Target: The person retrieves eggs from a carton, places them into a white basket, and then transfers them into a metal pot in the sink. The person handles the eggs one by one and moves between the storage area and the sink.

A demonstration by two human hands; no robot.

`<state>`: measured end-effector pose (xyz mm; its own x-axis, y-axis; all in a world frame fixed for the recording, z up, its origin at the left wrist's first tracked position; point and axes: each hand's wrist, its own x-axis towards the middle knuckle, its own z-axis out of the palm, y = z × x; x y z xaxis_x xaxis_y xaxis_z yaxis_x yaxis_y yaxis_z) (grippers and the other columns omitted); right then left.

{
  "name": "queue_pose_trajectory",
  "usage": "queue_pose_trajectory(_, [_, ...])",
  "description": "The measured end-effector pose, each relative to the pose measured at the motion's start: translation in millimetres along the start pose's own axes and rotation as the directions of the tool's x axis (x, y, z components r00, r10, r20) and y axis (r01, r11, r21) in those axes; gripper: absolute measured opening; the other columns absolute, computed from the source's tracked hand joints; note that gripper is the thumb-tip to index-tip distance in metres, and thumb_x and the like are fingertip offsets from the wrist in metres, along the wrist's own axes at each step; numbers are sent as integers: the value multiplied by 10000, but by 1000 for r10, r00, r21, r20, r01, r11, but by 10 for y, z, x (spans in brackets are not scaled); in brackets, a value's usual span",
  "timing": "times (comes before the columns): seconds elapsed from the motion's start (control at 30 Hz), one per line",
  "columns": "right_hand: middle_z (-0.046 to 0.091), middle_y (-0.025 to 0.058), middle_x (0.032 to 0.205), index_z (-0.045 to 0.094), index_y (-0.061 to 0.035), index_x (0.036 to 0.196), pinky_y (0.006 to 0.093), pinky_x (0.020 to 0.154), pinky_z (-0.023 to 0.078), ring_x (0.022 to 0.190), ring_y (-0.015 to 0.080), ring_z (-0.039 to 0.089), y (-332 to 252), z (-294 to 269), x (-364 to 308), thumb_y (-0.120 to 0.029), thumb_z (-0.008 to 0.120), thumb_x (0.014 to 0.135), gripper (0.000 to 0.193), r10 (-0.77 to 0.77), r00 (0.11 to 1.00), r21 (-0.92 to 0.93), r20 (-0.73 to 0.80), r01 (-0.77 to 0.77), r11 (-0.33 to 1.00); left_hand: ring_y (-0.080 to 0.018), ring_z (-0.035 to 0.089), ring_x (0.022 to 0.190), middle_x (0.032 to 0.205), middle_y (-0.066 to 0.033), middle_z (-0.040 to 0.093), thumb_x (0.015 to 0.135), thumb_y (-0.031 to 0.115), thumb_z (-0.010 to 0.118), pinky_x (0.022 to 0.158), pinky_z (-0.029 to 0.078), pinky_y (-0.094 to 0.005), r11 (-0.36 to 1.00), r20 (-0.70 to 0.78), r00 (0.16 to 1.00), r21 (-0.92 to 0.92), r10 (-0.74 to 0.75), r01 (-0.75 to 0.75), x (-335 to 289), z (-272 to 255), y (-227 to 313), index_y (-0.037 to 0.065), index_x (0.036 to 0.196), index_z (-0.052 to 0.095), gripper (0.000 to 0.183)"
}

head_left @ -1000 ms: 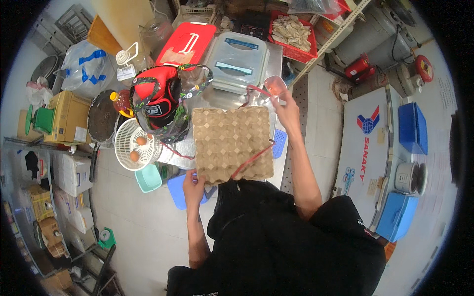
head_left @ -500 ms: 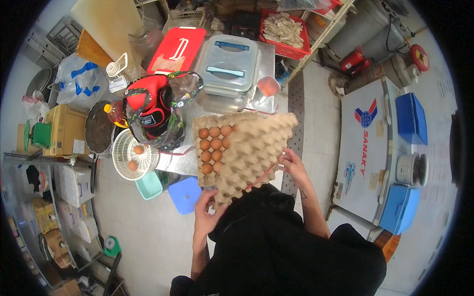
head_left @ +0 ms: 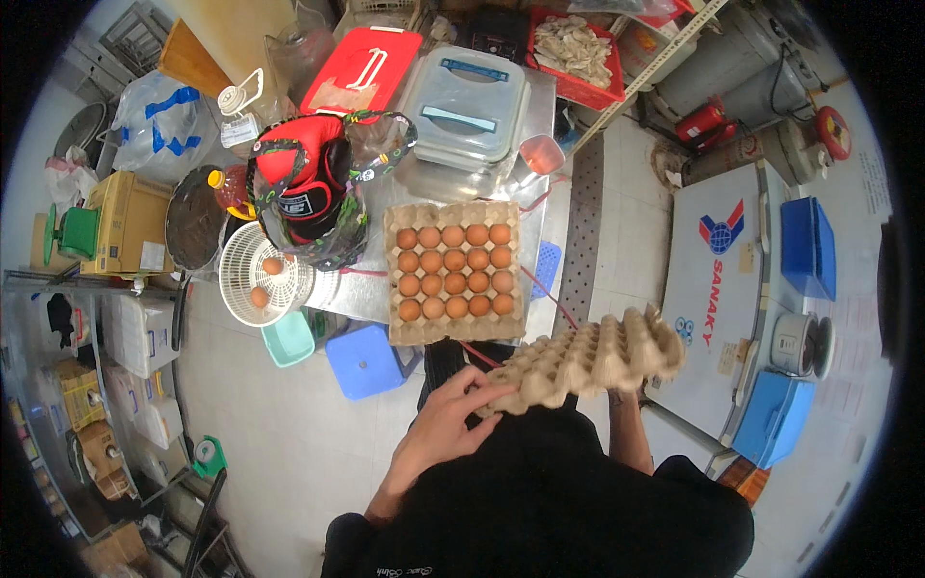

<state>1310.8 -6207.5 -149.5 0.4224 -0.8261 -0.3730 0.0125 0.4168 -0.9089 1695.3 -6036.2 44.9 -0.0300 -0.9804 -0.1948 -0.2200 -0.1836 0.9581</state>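
An egg tray (head_left: 409, 335) of grey-brown moulded pulp lies on the metal table, with several rows of brown eggs (head_left: 454, 284) in it. A second pulp egg tray (head_left: 578, 371), with no eggs showing on it, is tilted in front of my body, apart from the first. My left hand (head_left: 448, 419) pinches its left corner, fingers on top and thumb below. On the other side my right hand (head_left: 626, 395) holds the same tray from beneath, most of its fingers hidden behind the pulp. A pink-red string (head_left: 551, 294) runs across the table beside the full tray.
A white plastic basket (head_left: 231, 289) with two eggs stands left of the tray. Behind are a patterned bag (head_left: 318, 236) with a red item, a lidded clear box (head_left: 462, 106), a red lid (head_left: 364, 72) and a cup (head_left: 541, 154). A blue stool (head_left: 364, 361) is below left; a white freezer (head_left: 708, 289) stands right.
The upper egg tray has come off the full one and moved right and toward my body, uncovering the rows of eggs. Both hands moved with it.
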Motion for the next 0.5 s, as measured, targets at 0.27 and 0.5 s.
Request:
queue_pose_trajectory(0.27, [721, 88, 1179, 622, -20, 1308, 419, 934, 607, 1007, 236, 724, 378, 352, -201, -178, 644, 1048, 305, 314, 890, 234, -331, -246, 941, -277, 671, 1038, 1145, -94, 634, 900, 154, 820, 906, 553, -372, 983, -38, 983, 52, 178, -176, 666, 227, -98, 159, 1370, 713, 482])
queue_pose_trajectory(0.5, [693, 72, 1166, 625, -32, 1338, 391, 966, 543, 1048, 195, 669, -177, 726, 467, -262, 526, 1114, 336, 142, 939, 203, -314, -80, 976, -331, 658, 1221, 1392, -123, 625, 843, 74, 805, 1064, 514, -396, 944, -408, 868, 277, 283, -178, 1121, -218, 83, 118, 1403, 672, 577])
